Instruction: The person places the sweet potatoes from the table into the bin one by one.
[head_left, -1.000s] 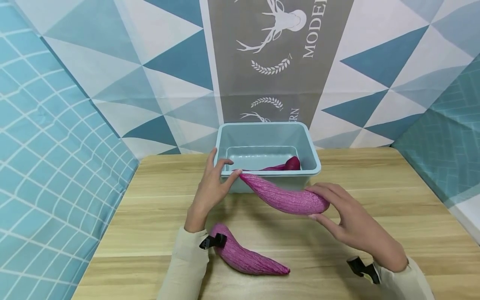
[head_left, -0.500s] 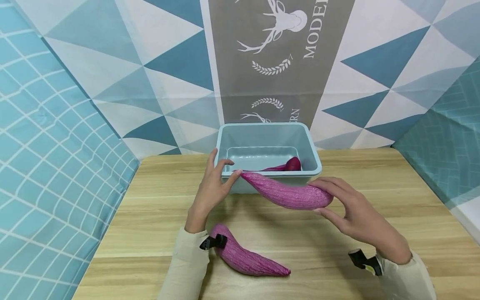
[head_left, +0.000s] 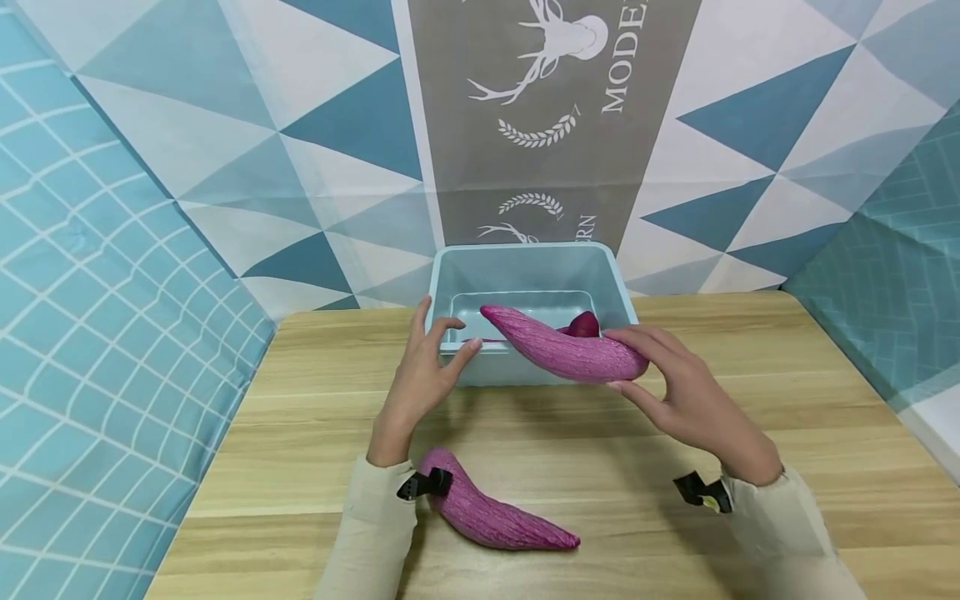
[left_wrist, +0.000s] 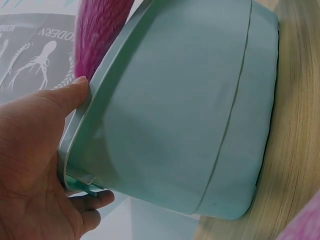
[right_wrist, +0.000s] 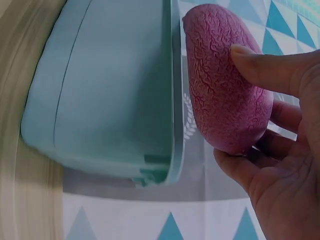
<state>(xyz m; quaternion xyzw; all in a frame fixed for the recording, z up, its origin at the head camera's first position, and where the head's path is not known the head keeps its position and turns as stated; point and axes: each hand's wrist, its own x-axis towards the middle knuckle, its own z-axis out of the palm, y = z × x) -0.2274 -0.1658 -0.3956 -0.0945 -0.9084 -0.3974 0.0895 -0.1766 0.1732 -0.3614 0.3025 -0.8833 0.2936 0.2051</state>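
Note:
In the head view, my right hand [head_left: 675, 392] grips the thick end of a purple sweet potato [head_left: 562, 348] with thumb and fingers. The sweet potato hangs above the near rim of a light blue plastic bin [head_left: 480, 367], its thin end pointing left over the opening. My left hand [head_left: 420, 371] holds the bin's near left corner, thumb on the rim and other fingers around the side. Partly hidden by the held one, a dark magenta rounded piece [head_left: 583, 325] lies inside the bin. A second purple sweet potato [head_left: 495, 517] rests on the table beside my left forearm.
The bin stands at the back of a wooden table [head_left: 300, 433]. Behind it rises a wall cloth [head_left: 360, 167] with triangles and a deer print. A blue grid-patterned cloth [head_left: 112, 333] borders the left side, and a teal one [head_left: 900, 275] the right.
My right hand has raised the sweet potato and moved it forward, from in front of the bin to above its rim. The left hand stays at the bin's corner.

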